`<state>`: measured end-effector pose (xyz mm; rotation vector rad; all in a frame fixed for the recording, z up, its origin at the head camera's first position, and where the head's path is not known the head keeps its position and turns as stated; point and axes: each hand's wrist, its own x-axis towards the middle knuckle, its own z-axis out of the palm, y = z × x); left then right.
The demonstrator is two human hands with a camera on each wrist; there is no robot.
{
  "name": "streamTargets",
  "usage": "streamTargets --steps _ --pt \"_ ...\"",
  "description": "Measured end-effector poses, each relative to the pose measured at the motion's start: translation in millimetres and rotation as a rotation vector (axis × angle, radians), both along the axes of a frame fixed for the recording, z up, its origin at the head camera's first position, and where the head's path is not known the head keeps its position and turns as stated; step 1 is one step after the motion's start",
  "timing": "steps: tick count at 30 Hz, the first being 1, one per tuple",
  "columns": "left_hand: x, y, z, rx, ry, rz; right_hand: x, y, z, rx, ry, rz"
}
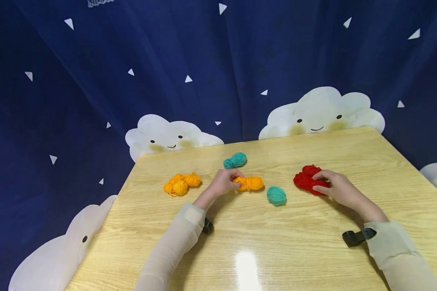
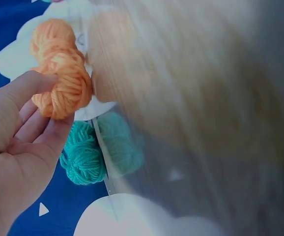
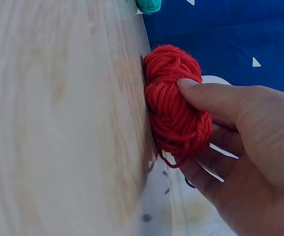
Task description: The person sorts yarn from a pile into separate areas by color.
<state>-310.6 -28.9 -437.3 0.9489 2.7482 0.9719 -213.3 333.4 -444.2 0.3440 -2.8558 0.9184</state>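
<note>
My left hand pinches one end of a yellow-orange yarn skein, low over the table; in the left wrist view the thumb lies on the skein and the fingers go behind it. A teal skein lies just beyond that hand. To the right, my right hand holds red yarn, thumb on one side and fingers on the other. The red yarn touches the tabletop in the right wrist view. Whether it is one skein or two, I cannot tell.
More yellow-orange yarn lies in a bunch on the left of the wooden table. A teal ball of yarn sits between my hands. Behind the table hangs a dark blue curtain with white clouds.
</note>
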Motion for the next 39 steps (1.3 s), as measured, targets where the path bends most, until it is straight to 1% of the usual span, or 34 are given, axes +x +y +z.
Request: streamTargets --steps 6,14,16,22,25,30,33,37,39 --pt "5.0 -5.6 -0.6 0.073 -0.047 0.03 -0.3 -2.8 -0.4 0.003 -0.019 -0.001" --pt "9.1 -19.0 0.1 0.097 -0.073 0.078 -1.4 -3.5 -3.1 0.002 -0.035 0.005" --pt "10.5 -24.3 -0.2 0.105 -0.079 0.09 -1.5 -3.4 -2.9 0.001 -0.033 0.004" --pt "12.9 -41.1 -0.5 0.114 -0.069 0.121 -1.7 -2.6 -2.4 0.007 -0.02 0.002" --pt "14.2 -49.0 -1.0 0.123 -0.082 0.137 -1.9 -2.9 -2.9 0.009 -0.022 0.002" --pt "18.8 -64.8 -1.6 0.141 -0.083 0.163 -1.9 -3.3 -2.9 0.012 -0.027 0.004" --pt "21.3 -75.2 -1.3 0.153 -0.086 0.199 -2.2 -2.7 -2.1 0.017 -0.028 0.003" --pt "23.9 -88.4 -0.8 0.176 -0.108 0.251 -3.2 -1.4 -1.4 0.022 -0.032 0.004" --pt "25.1 -94.9 -0.2 0.179 -0.11 0.266 -3.5 -1.0 -1.0 0.021 -0.033 -0.001"
